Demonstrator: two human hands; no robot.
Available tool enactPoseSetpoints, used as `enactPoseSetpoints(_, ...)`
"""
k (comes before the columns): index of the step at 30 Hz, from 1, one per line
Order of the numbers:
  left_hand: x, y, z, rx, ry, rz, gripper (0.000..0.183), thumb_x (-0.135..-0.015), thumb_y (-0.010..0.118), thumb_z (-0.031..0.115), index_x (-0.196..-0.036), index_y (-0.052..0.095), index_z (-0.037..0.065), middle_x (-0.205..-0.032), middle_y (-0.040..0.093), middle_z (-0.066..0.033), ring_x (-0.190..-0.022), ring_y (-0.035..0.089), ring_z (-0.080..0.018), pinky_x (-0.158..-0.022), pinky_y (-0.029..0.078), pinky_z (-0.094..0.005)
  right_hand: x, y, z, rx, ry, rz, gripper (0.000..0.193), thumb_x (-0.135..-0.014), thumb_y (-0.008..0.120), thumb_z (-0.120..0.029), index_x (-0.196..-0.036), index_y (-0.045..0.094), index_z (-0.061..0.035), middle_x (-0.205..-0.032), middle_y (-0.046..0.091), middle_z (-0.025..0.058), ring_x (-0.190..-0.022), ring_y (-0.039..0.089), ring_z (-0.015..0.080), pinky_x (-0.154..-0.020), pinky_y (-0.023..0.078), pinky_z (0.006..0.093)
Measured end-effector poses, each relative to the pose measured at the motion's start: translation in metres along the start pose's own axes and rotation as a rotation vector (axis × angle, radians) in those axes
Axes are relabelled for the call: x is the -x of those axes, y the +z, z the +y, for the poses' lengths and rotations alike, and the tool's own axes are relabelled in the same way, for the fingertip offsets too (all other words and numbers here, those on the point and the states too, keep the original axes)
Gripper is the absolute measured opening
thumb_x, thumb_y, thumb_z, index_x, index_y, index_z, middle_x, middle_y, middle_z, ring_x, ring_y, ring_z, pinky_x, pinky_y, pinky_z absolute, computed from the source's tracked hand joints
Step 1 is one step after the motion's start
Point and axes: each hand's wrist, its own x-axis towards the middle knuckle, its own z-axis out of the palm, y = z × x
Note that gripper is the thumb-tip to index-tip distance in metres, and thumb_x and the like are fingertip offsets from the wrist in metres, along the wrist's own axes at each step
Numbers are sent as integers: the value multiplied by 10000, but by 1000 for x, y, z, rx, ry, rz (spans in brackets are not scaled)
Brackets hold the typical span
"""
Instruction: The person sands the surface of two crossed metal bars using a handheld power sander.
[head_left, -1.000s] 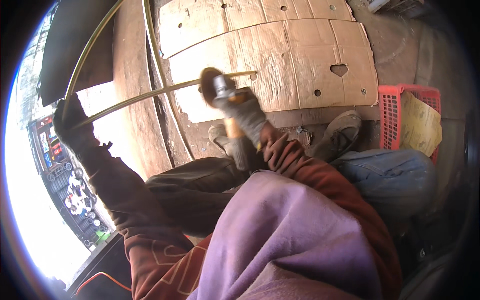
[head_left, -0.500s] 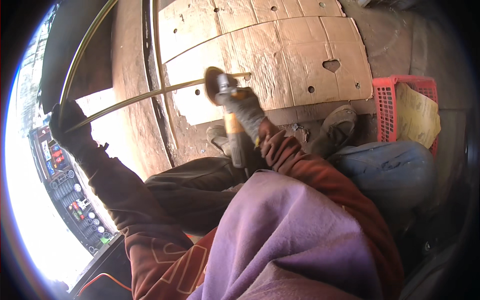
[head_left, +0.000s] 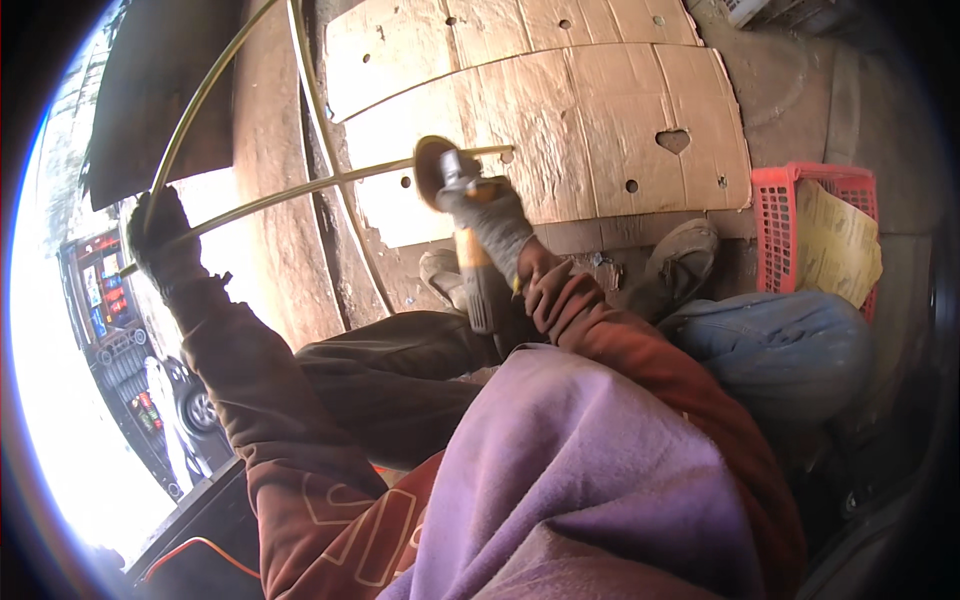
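My left hand (head_left: pixel 165 237), in a dark glove, is closed around a frame of thin brass-coloured metal rods at the left. One rod (head_left: pixel 262 203) runs from that hand rightward over the cardboard. A curved rod (head_left: pixel 200 92) rises from the same hand, and a third rod (head_left: pixel 318 110) crosses the first. In a grey glove, my right hand (head_left: pixel 497 217) grips an angle grinder (head_left: pixel 477 285), its yellow and dark body hanging toward my lap. The round grinder disc (head_left: pixel 430 173) stands on edge at the first rod, near its right end; whether they touch I cannot tell.
Flattened cardboard sheets (head_left: pixel 600 125) with punched holes cover the floor ahead. At the right stands a red plastic crate (head_left: pixel 775 225) holding a yellowish sheet (head_left: pixel 835 245). My shoes (head_left: pixel 683 255) are just beyond my knees. An orange cable (head_left: pixel 195 543) curves at the lower left.
My left hand and the rod frame have shifted to the right. The grinder has stayed by the first rod, moving only slightly in view. A white vehicle now shows outside at the left.
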Motion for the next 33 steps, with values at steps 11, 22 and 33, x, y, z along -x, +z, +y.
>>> enactPoseSetpoints(11, -12, -27, 23, 1928, -542, 21, 248, -929, 736, 104, -1150, 660, 20, -1025, 724, -139, -953, 693, -267, -832, 558, -360, -8, -76, -20, -112, 124, -261, 469, -863, 808, -390, -1114, 621, -41, -790, 668, 73, -560, 636, 213, -557, 582, 365)
enactPoseSetpoints(22, -22, -67, 99, 1723, -470, 393, 314, -1017, 646, 323, -1080, 722, 25, -1063, 709, -82, -982, 679, -202, -881, 547, -350, 10, -150, -30, -567, 85, -500, 540, -928, 754, -390, -1250, 550, -7, -1066, 668, 110, -901, 688, 227, -815, 615, 372)
enactPoseSetpoints(33, -26, -98, 136, 1834, -310, 379, 428, -1020, 657, 372, -1191, 655, -20, -1120, 709, -156, -986, 720, -269, -813, 634, -380, 1, -206, -16, -641, 265, -375, 741, -848, 782, -503, -1280, 531, 45, -1037, 681, 133, -881, 681, 241, -789, 593, 380)
